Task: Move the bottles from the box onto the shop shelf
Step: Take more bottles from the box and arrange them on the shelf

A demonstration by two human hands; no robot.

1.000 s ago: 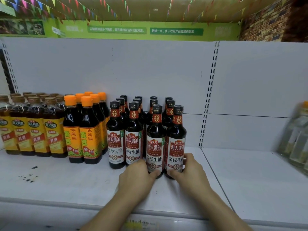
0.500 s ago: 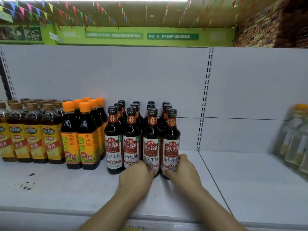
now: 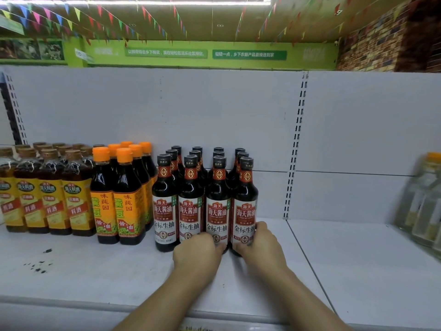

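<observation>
Several dark soy sauce bottles with red-and-white labels stand in rows on the white shop shelf (image 3: pixel 238 287). My left hand (image 3: pixel 198 253) curls round the base of the third front-row bottle (image 3: pixel 217 211). My right hand (image 3: pixel 261 244) wraps the base of the fourth, rightmost front bottle (image 3: pixel 245 211), with the thumb on its right side. Both bottles stand upright on the shelf, in line with the front row. The box is out of view.
Orange-capped soy bottles (image 3: pixel 117 199) and yellow-labelled cooking wine bottles (image 3: pixel 50 201) fill the shelf to the left. Clear bottles (image 3: pixel 424 206) stand at the far right. Bare shelf lies between them and the soy group. Dark specks (image 3: pixel 38 265) mark the shelf front left.
Both hands have slid the two right front bottles back and slightly left, into line with the row. The camera has tilted up a little.
</observation>
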